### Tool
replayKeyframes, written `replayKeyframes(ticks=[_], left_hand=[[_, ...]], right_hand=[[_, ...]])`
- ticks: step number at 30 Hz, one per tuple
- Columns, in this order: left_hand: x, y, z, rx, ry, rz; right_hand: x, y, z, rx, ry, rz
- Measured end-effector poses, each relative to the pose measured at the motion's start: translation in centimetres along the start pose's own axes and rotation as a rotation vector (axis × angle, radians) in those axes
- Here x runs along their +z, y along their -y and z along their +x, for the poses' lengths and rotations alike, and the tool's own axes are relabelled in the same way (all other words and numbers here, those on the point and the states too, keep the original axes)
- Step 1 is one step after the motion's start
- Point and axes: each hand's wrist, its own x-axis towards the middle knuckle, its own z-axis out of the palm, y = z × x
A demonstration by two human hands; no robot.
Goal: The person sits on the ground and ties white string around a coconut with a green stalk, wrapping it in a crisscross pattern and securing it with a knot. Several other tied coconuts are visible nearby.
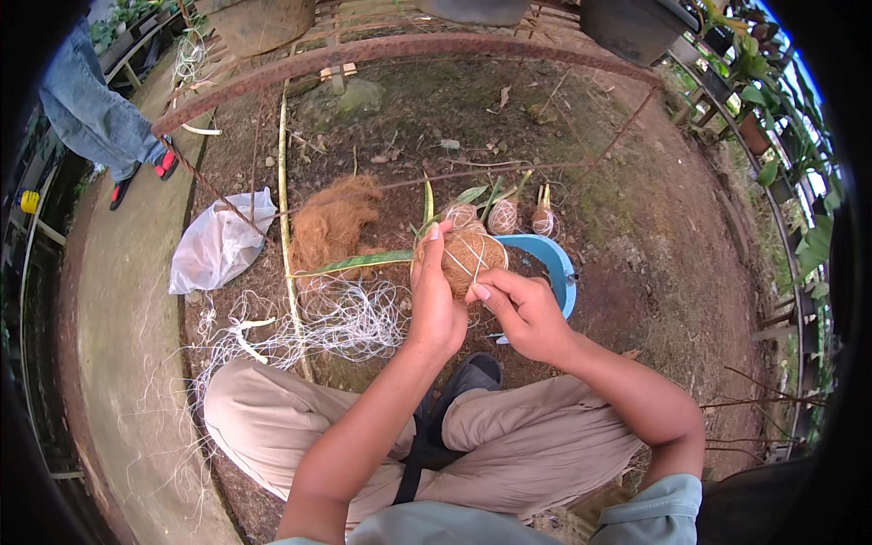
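A ball of brown coconut fibre (470,262), crossed by white string, rests in my left hand (439,300); a long green leaf with pale edges sticks out to its left. My right hand (524,313) pinches the white string at the ball's lower right. Behind the ball, several string-wrapped plant balls, such as this one (503,216), lie on the soil. A blue plastic basin (555,266) sits partly hidden behind my hands. To the left are a heap of loose coconut fibre (334,221) and a tangle of white string (354,323).
A white plastic bag (218,245) lies at the left beside a thin bamboo pole (284,170). A rusty metal frame (409,46) with large pots (262,24) on it spans the far side. A person in jeans (102,109) stands on the concrete path (122,306). Potted plants line the right.
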Motion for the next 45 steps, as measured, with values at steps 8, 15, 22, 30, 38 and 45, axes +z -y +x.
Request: replayKeyframes(ticks=[8,15,22,30,38,45], left_hand=[[0.7,-1.2,-0.3,0.046,0.181,0.196],[0.1,-1.3,0.6,-0.033,-0.104,0.117],[0.5,-2.4,-0.1,-0.311,0.028,0.206],[0.9,0.6,-0.9,-0.288,0.087,0.110],[-0.7,1.7,0.1,-0.161,0.285,0.257],[-0.8,1.7,0.5,-0.032,0.261,0.374]], right_hand=[[-2.6,2.3,0.7,0.024,-0.050,-0.148],[-1.2,-2.4,-0.2,0.084,0.338,0.036],[-3.8,-6.2,0.6,0.774,0.374,0.898],[-0.6,-2.6,1.1,0.614,-0.360,0.714],[-2.5,-3.1,1.6,0.362,-0.403,0.255],[-2.8,-1.3,1.1,0.332,-0.223,0.200]])
